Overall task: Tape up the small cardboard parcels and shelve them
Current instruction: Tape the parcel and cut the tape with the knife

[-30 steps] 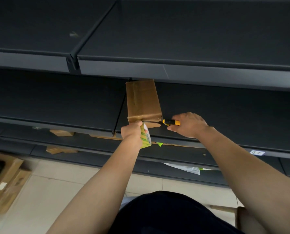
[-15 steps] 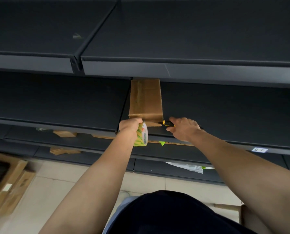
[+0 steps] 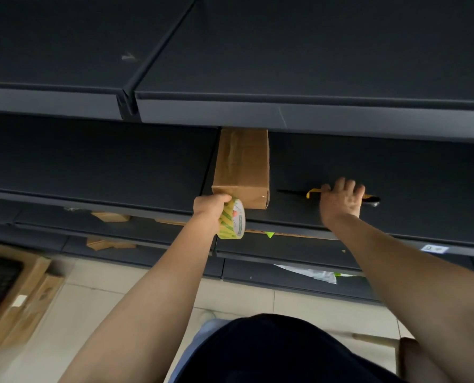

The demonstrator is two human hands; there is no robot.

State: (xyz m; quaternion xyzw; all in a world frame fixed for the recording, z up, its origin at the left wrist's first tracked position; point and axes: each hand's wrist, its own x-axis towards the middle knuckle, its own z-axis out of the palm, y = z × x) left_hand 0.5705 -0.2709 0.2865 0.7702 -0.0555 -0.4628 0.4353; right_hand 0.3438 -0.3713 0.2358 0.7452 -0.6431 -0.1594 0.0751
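Observation:
A small brown cardboard parcel (image 3: pixel 242 167) lies lengthwise on the dark middle shelf (image 3: pixel 409 175), its far end under the shelf above. My left hand (image 3: pixel 209 207) grips a green-and-yellow tape roll (image 3: pixel 234 219) right at the parcel's near left corner, at the shelf's front edge. To the right, a yellow-and-black utility knife (image 3: pixel 313 192) lies on the same shelf, blade pointing toward the parcel. My right hand (image 3: pixel 340 201) rests on top of the knife with fingers spread, hiding its middle.
The upper shelf's front lip (image 3: pixel 313 117) overhangs the parcel. Cardboard scraps (image 3: pixel 110 216) and a white plastic sheet (image 3: pixel 310 272) lie on lower shelves. Flat cartons (image 3: pixel 23 299) lean on the floor at left. A wooden stool (image 3: pixel 407 352) stands at bottom right.
My right hand carried the knife away from the parcel's near end to the right and set it on the shelf. My left hand stayed at the parcel with the tape roll.

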